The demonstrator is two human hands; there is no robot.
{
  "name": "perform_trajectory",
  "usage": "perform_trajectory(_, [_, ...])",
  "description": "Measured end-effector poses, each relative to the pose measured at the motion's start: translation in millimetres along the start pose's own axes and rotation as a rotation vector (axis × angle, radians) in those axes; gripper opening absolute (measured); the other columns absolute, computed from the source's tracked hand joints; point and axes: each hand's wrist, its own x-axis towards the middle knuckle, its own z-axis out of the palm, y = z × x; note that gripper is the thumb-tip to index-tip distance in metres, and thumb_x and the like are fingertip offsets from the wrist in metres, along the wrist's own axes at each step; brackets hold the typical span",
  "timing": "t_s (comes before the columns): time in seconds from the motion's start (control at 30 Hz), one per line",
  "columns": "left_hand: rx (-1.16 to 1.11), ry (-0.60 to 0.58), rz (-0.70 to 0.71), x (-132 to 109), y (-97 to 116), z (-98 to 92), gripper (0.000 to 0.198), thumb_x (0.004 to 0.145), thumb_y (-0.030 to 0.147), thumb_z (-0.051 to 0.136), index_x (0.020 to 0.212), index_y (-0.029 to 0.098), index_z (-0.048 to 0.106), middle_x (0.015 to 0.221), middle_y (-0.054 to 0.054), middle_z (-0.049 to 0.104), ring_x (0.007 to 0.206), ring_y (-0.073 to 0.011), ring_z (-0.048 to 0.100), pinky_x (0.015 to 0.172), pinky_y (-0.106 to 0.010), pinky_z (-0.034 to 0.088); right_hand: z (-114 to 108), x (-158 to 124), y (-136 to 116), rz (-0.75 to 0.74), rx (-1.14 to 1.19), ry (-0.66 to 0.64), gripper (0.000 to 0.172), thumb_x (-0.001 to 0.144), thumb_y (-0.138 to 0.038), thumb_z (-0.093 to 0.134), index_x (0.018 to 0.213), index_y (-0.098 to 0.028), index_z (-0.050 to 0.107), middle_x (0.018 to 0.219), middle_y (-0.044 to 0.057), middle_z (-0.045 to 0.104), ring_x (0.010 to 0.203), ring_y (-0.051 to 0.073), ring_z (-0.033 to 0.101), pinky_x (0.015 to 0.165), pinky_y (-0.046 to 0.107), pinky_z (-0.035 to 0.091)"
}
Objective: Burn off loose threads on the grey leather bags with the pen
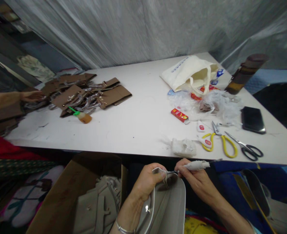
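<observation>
Left: cardboard box holding grey bags. Left hand pinching rim of open bag, before tabletop. Right hand grasping white-handled tool, shaft pointing at rim near left thumb; exact contact unclear. Best: hold rim taut, thumb clear of shaft, press lightly, steadily, sparing edge.

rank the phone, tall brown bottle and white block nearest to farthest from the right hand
From the right hand, head view:
1. White block: near table edge, just beyond
2. Phone: table's right side
3. Tall brown bottle: farther back, behind the phone
</observation>
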Motion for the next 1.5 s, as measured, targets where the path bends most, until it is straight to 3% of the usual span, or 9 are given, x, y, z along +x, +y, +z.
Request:
perform_trajectory(0.43, [0.030, 0.084, 0.057, 0.0, -0.8, 7.6, 0.026, 0.065, 0.033, 0.081, 0.076, 0.013, 0.070, 0.068, -0.002, 0.063, 0.066, -0.0154, 0.051, 0.066, -0.028, 0.038, 1.9, 7.3, 0.6, -0.151, -0.084, -0.005, 0.034, 0.107, -0.046, 0.053, 0.090, -0.021, 0.069, 0.082, 0.003, 0.065, 0.076, 0.019, 0.062, 0.070, 0.030, 0.050])
perform_trajectory(0.67, [-0.033, 0.090, 0.041, 0.0, 0.0, 5.3, 0.027, 0.064, 0.033, 0.081, 0.076, 0.014, 0.066, 0.066, 0.000, 0.060, 0.065, -0.0147, 0.049, 0.064, -0.027, 0.036, -7.1, 2.1, -4.9, -0.488, -0.445, -0.248, 0.028, 0.110, -0.036, 0.051, 0.101, -0.025, 0.075, 0.092, 0.005, 0.073, 0.085, 0.021, 0.062, 0.075, 0.036, 0.047])
perform_trajectory(0.83, [0.012, 0.117, 0.085, -3.1, -1.7, 6.7, 0.027, 0.065, 0.034, 0.081, 0.076, 0.014, 0.067, 0.066, 0.000, 0.059, 0.065, -0.0152, 0.048, 0.064, -0.027, 0.035, -12.1, 5.4, -16.9, -0.590, -0.325, -0.132, 0.030, 0.109, -0.042, 0.051, 0.104, -0.022, 0.073, 0.086, 0.005, 0.071, 0.077, 0.019, 0.062, 0.070, 0.033, 0.049])
perform_trajectory(0.93, [0.038, 0.124, 0.137, -6.4, -2.5, 8.8, 0.025, 0.067, 0.035, 0.079, 0.075, 0.015, 0.067, 0.066, 0.001, 0.057, 0.066, -0.0151, 0.047, 0.064, -0.027, 0.036, -7.0, 5.5, -9.4, -0.553, -0.178, -0.047, 0.033, 0.109, -0.046, 0.049, 0.114, -0.024, 0.073, 0.088, 0.005, 0.073, 0.079, 0.019, 0.066, 0.071, 0.031, 0.051])
perform_trajectory(1.07, [0.123, 0.153, 0.202, -11.5, -5.0, 10.5, 0.020, 0.073, 0.034, 0.074, 0.075, 0.016, 0.066, 0.067, 0.001, 0.057, 0.067, -0.0159, 0.048, 0.066, -0.027, 0.037, 6.4, -4.9, 11.0, -0.370, -0.014, 0.062, 0.028, 0.110, -0.035, 0.051, 0.135, -0.034, 0.065, 0.106, 0.003, 0.076, 0.094, 0.019, 0.072, 0.084, 0.030, 0.055])
perform_trajectory(1.23, [0.239, 0.180, 0.250, -20.8, -5.7, 14.9, 0.012, 0.076, 0.029, 0.067, 0.076, 0.017, 0.065, 0.067, 0.001, 0.058, 0.068, -0.0174, 0.050, 0.066, -0.028, 0.039, 17.0, -14.4, 9.7, -0.187, -0.080, 0.082, 0.019, 0.105, -0.032, 0.060, 0.120, -0.030, 0.071, 0.111, 0.005, 0.074, 0.102, 0.022, 0.070, 0.087, 0.033, 0.054])
perform_trajectory(1.37, [0.332, 0.183, 0.321, -30.8, -4.0, 19.8, 0.008, 0.079, 0.025, 0.063, 0.076, 0.018, 0.066, 0.074, -0.001, 0.063, 0.075, -0.0197, 0.056, 0.072, -0.030, 0.042, 20.5, -13.8, -4.3, -0.063, -0.182, 0.030, 0.025, 0.090, -0.031, 0.080, 0.112, -0.025, 0.070, 0.106, 0.005, 0.071, 0.095, 0.022, 0.068, 0.083, 0.032, 0.052])
perform_trajectory(1.5, [0.425, 0.235, 0.410, -41.7, -1.1, 24.6, 0.009, 0.081, 0.020, 0.060, 0.074, 0.019, 0.065, 0.078, -0.001, 0.063, 0.078, -0.0198, 0.059, 0.074, -0.029, 0.043, 25.8, -15.6, -13.9, 0.042, -0.288, -0.081, 0.024, 0.083, -0.025, 0.084, 0.103, -0.025, 0.072, 0.094, 0.002, 0.067, 0.079, 0.019, 0.065, 0.071, 0.028, 0.048])
